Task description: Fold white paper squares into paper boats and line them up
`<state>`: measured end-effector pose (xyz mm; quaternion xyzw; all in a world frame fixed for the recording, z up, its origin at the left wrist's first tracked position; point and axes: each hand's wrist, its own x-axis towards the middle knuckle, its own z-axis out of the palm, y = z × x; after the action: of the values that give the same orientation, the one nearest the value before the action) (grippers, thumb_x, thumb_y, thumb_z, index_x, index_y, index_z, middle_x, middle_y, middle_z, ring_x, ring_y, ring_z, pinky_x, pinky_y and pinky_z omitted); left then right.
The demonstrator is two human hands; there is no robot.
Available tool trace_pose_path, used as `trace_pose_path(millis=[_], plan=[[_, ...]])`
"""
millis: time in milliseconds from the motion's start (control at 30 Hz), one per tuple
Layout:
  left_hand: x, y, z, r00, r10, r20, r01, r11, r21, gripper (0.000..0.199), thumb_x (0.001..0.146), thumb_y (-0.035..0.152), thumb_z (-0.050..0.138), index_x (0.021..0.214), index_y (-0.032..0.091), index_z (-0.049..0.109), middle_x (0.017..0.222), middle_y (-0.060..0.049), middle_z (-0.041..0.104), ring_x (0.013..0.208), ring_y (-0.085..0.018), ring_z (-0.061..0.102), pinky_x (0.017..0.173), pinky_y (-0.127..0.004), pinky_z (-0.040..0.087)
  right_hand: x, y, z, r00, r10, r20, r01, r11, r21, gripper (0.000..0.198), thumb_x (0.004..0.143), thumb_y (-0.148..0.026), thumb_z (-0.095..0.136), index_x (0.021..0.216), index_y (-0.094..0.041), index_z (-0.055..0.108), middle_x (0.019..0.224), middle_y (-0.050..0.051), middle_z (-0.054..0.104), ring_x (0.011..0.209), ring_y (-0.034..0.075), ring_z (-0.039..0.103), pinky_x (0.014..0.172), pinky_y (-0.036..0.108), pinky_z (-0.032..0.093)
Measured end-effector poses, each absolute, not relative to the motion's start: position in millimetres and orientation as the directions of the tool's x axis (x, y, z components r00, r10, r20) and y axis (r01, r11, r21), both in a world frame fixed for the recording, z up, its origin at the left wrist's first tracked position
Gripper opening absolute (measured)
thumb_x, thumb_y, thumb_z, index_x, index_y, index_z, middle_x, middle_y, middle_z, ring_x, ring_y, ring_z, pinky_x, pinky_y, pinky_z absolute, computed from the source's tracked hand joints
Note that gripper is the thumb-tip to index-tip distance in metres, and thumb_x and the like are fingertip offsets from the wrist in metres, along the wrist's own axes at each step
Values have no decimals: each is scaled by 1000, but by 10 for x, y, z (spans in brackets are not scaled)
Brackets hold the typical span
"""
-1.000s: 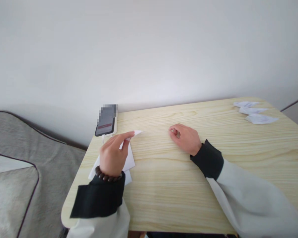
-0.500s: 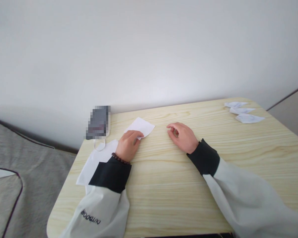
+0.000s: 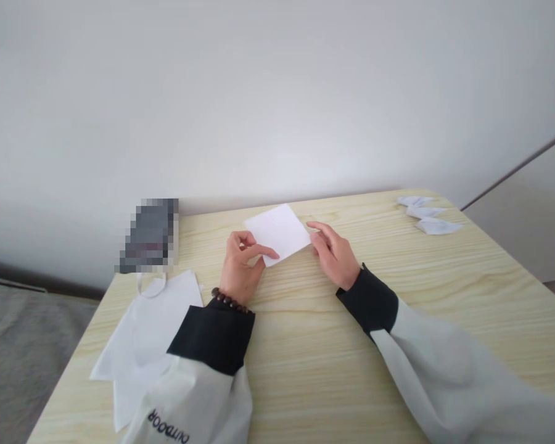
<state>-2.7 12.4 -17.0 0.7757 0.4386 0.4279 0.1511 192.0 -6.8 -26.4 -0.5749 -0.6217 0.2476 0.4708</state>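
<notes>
A small white sheet of paper [image 3: 280, 231] is between my two hands, above the middle of the table near the wall. My left hand [image 3: 245, 265] grips its near left corner, the index finger stretched over the top and the thumb at the near edge. At the right corner of the sheet, my right hand [image 3: 335, 253] has its thumb and fingertips around the edge, with the index finger raised off it. Several more white sheets [image 3: 155, 333] lie overlapping beside my left forearm, partly under the sleeve.
Three folded white paper pieces [image 3: 437, 226] lie in a row at the far right of the wood-grain table [image 3: 314, 376]. A blurred dark object [image 3: 150, 237] with a white loop strap [image 3: 152, 287] rests at the far left. A white wall [image 3: 277, 105] rises behind.
My left hand has brought the paper to the right, away from the other sheets. My right hand has come to its right corner. The view has shifted to the right.
</notes>
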Motion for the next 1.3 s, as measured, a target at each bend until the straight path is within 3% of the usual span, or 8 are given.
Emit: trace_pose_path(millis=[167,300,467,567,700,933,1100,1300], plan=[[-63,116,-191,314,845,434,436,-534,725,30,68,1,49,65,22,71,77,-1,38,75,-14,46,75,-30,44,1939,-55,-287,53,969,243,250,222,-942,39,83,-38,51,116,-16,50,78,2,62,58,12,53,53,25,43],[-34,93,-167,330,837,436,280,-528,802,22,72,8,51,64,21,68,89,-3,45,90,-17,50,85,-32,43,1966,-82,-254,10,984,178,144,175,-974,30,79,-38,57,99,-16,55,67,0,59,52,10,50,45,22,40],[21,47,-149,144,961,234,-139,-215,967,47,76,26,56,121,29,43,131,-7,41,99,-19,56,73,-30,50,2027,-125,-225,-145,988,57,23,61,-998,23,74,-36,62,83,-18,52,60,-3,59,45,8,49,39,19,41],[54,29,-137,199,980,25,-103,-5,995,65,75,32,62,131,25,29,126,-11,51,92,-18,62,74,-31,52,2033,-138,-227,-209,976,55,-28,50,-998,25,72,-34,65,85,-18,50,62,-3,62,46,9,54,41,19,44],[69,18,-118,311,946,-89,-18,100,995,51,69,36,69,111,13,51,95,-10,70,86,-21,65,79,-33,52,2021,-143,-211,-210,976,50,16,55,-998,27,76,-35,62,95,-18,52,58,-4,59,41,9,52,36,18,42],[10,8,-94,306,929,-207,113,180,977,38,70,40,69,96,15,58,66,-3,70,56,-17,64,48,-25,50,2068,-140,-168,-251,967,33,131,68,-989,23,82,-35,56,96,-16,60,51,-5,56,33,5,43,30,16,32],[17,24,-67,337,909,-245,-14,265,964,33,68,40,67,85,14,57,59,-1,65,46,-15,58,42,-25,48,2133,-125,-207,-240,965,107,158,148,-976,26,82,-31,55,102,-20,66,49,-5,57,33,7,43,31,18,32],[31,3,7,372,896,-242,-64,285,956,61,72,68,44,94,14,59,69,-6,67,57,-19,61,48,-28,48,2158,-135,-207,-316,918,239,248,323,-913,28,80,-19,47,92,-24,72,96,2,71,80,16,66,63,26,51]])
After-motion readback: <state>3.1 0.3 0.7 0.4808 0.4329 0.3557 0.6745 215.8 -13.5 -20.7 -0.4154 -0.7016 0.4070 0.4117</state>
